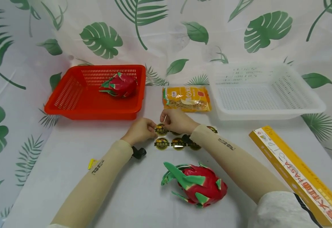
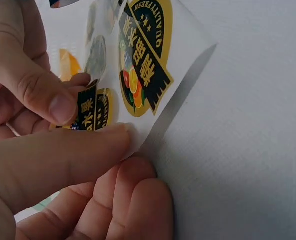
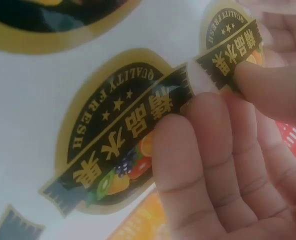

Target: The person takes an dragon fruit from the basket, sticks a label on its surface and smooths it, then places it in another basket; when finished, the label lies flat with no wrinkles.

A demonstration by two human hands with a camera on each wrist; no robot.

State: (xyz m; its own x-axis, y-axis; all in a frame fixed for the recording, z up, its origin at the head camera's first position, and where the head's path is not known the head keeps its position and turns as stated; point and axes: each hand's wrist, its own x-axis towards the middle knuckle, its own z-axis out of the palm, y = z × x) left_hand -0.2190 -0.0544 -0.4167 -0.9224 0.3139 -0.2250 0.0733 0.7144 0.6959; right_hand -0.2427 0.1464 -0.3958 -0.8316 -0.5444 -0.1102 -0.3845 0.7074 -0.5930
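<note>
A clear sheet of black-and-gold round fruit stickers [image 1: 162, 144] lies on the white table between the hands. My left hand [image 1: 140, 130] pinches the sheet's left edge between thumb and fingers, raising it off the table in the left wrist view. From the far side my right hand [image 1: 178, 121] reaches over the sheet, its thumb and fingers pinching the top-left sticker [image 3: 236, 46]. In the left wrist view that sticker [image 2: 89, 107] looks bent under the right thumb; how much has come off its backing I cannot tell. Nearer the front lies a red dragon fruit [image 1: 204, 185] with green scales.
A red basket [image 1: 97, 115] at back left holds another dragon fruit [image 1: 123, 85]. A white basket [image 1: 268, 114] stands at back right. Between them lies an orange snack bag [image 1: 187, 98]. A long yellow pasta box [image 1: 297, 174] is at right. Something small and yellow [image 1: 91, 163] lies beside the left forearm.
</note>
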